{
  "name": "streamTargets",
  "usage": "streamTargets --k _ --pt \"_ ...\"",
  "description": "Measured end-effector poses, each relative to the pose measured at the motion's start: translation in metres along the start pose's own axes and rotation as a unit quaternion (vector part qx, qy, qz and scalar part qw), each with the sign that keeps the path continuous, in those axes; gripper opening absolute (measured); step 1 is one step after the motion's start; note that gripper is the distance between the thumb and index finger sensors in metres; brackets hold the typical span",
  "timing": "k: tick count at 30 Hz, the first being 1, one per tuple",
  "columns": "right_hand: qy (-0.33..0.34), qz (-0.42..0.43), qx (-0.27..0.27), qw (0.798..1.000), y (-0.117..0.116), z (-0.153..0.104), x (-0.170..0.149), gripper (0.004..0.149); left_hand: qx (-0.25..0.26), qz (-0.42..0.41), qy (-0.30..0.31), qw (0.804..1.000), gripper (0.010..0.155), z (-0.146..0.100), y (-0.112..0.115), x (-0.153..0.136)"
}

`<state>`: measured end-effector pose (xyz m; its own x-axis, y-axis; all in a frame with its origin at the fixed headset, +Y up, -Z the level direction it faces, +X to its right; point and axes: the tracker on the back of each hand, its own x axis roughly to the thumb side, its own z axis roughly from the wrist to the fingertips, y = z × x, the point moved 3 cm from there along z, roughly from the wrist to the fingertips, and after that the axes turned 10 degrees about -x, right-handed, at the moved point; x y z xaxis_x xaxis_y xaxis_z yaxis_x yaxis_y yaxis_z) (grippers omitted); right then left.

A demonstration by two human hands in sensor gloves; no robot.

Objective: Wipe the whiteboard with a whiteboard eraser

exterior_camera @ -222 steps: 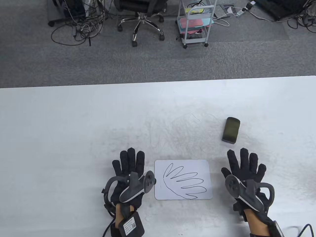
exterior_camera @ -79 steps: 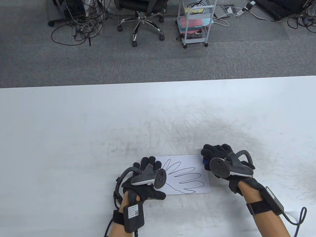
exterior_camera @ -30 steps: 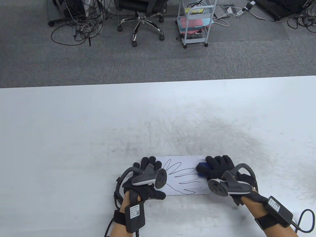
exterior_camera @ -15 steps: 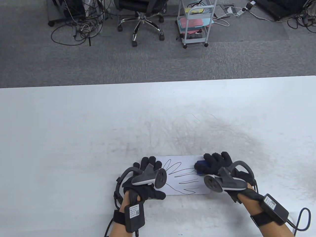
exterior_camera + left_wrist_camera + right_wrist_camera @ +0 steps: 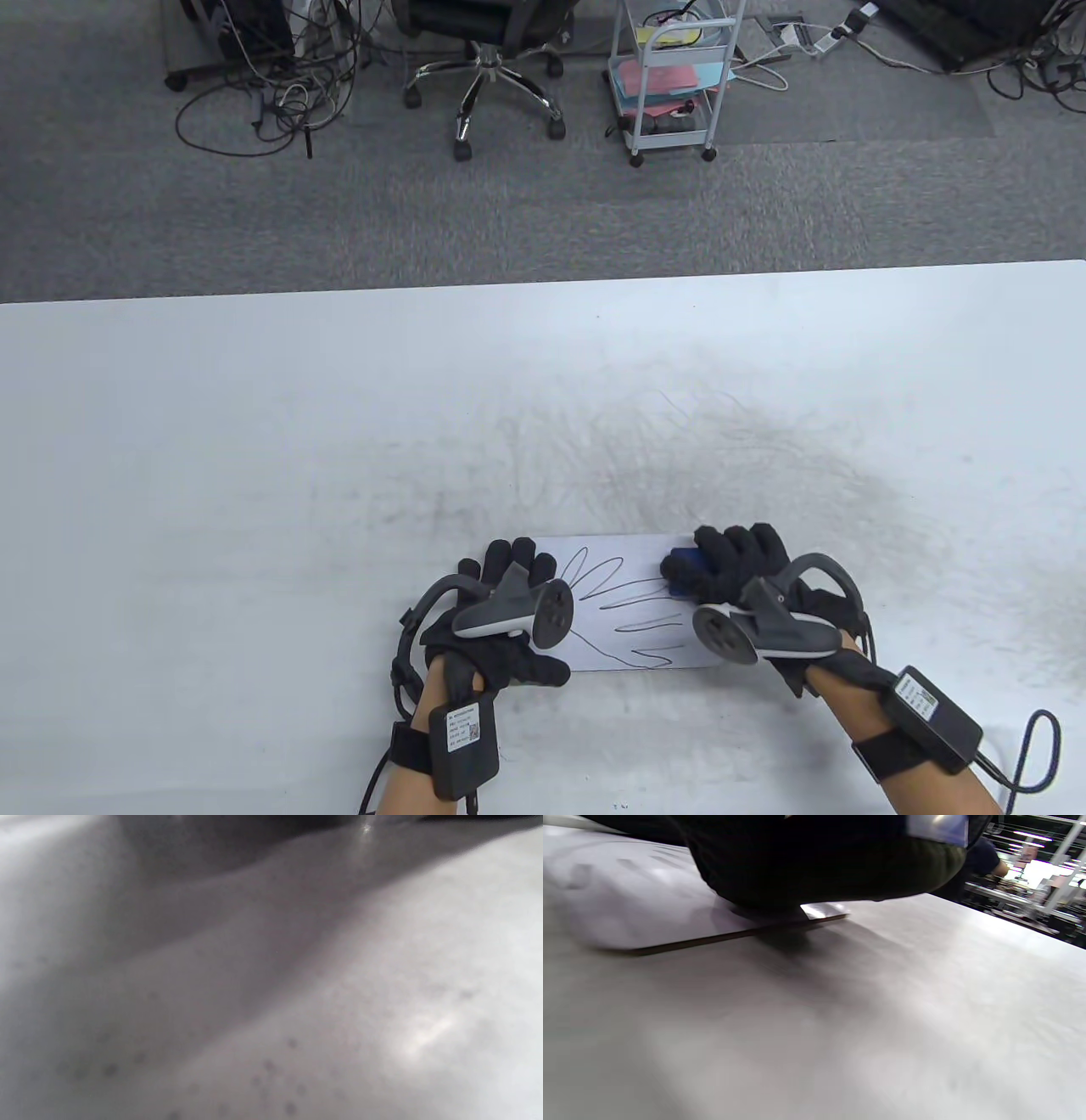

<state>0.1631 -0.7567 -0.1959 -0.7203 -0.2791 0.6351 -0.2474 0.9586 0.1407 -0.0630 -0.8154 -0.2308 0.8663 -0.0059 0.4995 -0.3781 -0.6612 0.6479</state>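
Observation:
A small whiteboard (image 5: 632,552) lies flat near the table's front edge, with black looping marker lines (image 5: 632,624) on it. My right hand (image 5: 734,564) grips a blue whiteboard eraser (image 5: 683,573) and presses it on the board's right part. My left hand (image 5: 501,594) rests flat on the board's left edge. In the right wrist view the dark glove (image 5: 797,861) sits on the thin board (image 5: 670,921). The left wrist view is a blur of table surface.
The white table (image 5: 339,407) carries grey smudges (image 5: 721,458) behind the board. Beyond its far edge stand an office chair (image 5: 492,68), a white cart (image 5: 674,76) and loose cables (image 5: 263,93) on the carpet.
My right hand picked up the eraser from the table's right side and brought it onto the board. In the last second it slid the eraser a little left. The rightmost line ends are gone.

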Motion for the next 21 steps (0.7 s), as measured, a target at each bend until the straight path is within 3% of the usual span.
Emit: streamTargets --k 5,10,13,18,21 --pt "0.057 -0.012 -0.012 0.998 0.009 -0.036 0.034 0.056 -0.001 0.000 0.001 1.000 0.119 0.000 0.000 0.000" --pt "0.047 0.005 0.011 0.999 0.010 -0.030 0.031 0.056 0.000 0.000 0.002 1.000 0.119 0.000 0.000 0.000" --pt "0.025 -0.005 0.017 1.000 0.007 -0.011 0.019 0.056 0.000 0.000 0.002 1.000 0.119 0.000 0.000 0.000" --pt "-0.082 0.032 0.050 0.995 -0.007 0.048 -0.029 0.055 0.000 -0.001 0.004 1.000 0.119 0.000 0.000 0.000" --pt "-0.115 0.038 0.053 0.991 -0.013 0.070 -0.048 0.055 -0.001 -0.001 0.003 1.000 0.119 0.000 0.000 0.000"
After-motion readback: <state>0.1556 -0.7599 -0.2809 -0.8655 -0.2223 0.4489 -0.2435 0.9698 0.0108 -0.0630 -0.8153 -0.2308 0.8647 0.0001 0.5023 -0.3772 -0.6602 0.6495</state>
